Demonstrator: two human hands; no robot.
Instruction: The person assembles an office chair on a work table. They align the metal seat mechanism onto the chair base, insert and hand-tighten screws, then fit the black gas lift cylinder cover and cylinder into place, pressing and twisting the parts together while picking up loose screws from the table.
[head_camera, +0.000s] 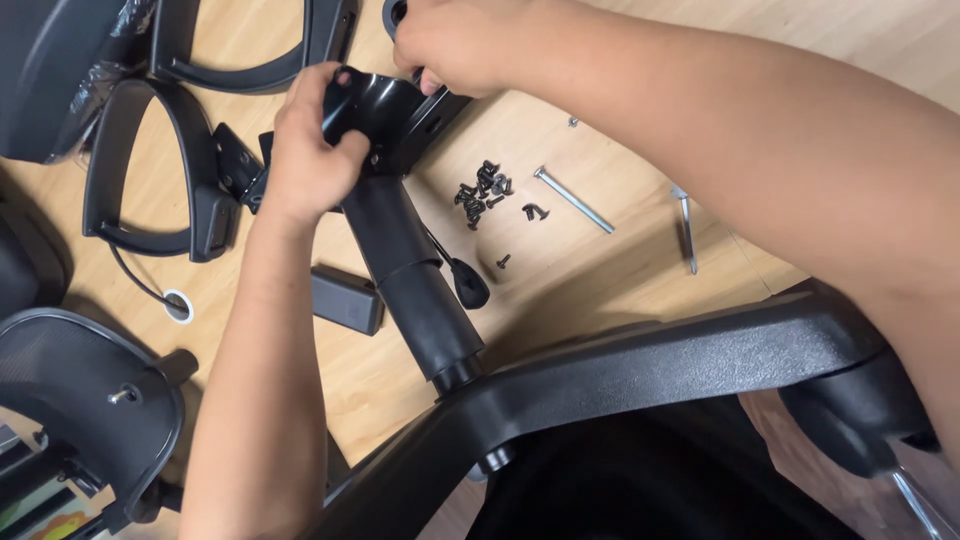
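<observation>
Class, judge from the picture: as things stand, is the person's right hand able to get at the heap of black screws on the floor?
Probably yes: the right hand grips the mechanism plate, but bare floor lies between it and the black screws.

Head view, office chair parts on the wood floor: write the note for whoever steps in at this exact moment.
Left hand: grips the edge of the black metal seat plate.
Right hand: on the far side of the same plate, fingers curled over it.
The plate sits atop the black gas lift column, which stands in the star base.
Loose on the floor: a pile of black screws, one long silver bolt, a silver hex key, two armrests, the mesh headrest.
Done: column is in the base. Left: no screws in the plate that I can see; armrests lie unattached.
</observation>
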